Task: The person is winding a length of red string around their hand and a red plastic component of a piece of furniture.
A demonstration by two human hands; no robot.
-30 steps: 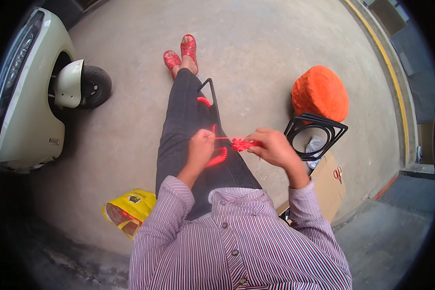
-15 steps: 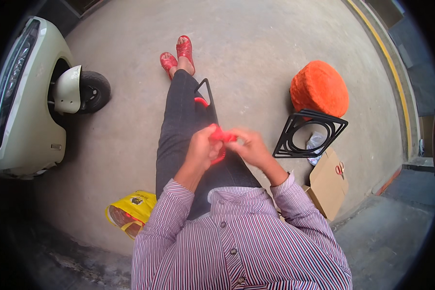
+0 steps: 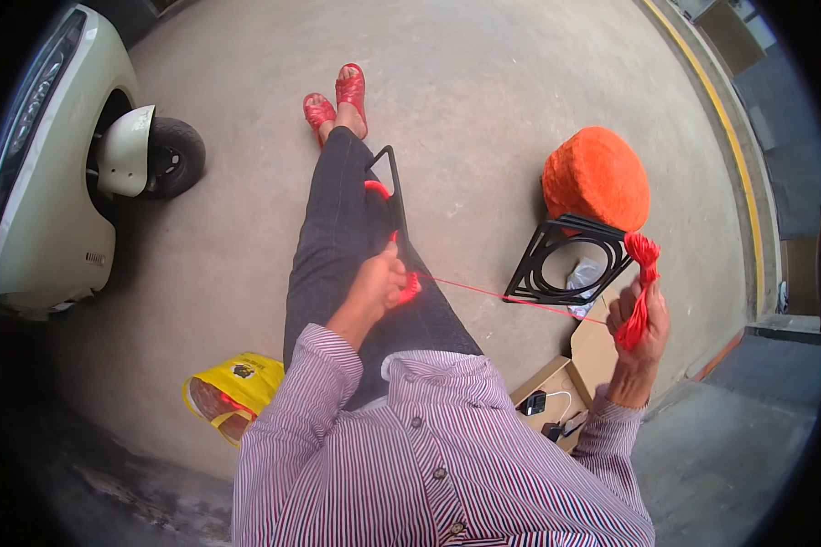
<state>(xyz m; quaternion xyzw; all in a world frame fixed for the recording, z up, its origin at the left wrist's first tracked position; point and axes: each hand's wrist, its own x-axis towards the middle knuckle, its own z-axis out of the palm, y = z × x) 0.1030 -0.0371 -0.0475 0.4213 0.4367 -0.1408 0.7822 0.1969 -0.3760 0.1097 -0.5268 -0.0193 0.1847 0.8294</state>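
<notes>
Red thread drawn taut across the lap, from a red wound patch pinned on the thigh out to a hank of red thread raised at the right. Left hand closed down on the wound patch, beside a black frame propped along the dark trousers. Right hand fisted around the hank, held high and well apart from the lap. Judged mid-pull, one length paid out in a winding or wrapping step; next move likely needing steady tension while carrying the hank back toward the frame. Nearby on the concrete: another black frame, an orange fluffy bundle, a cardboard box, a yellow bag.
</notes>
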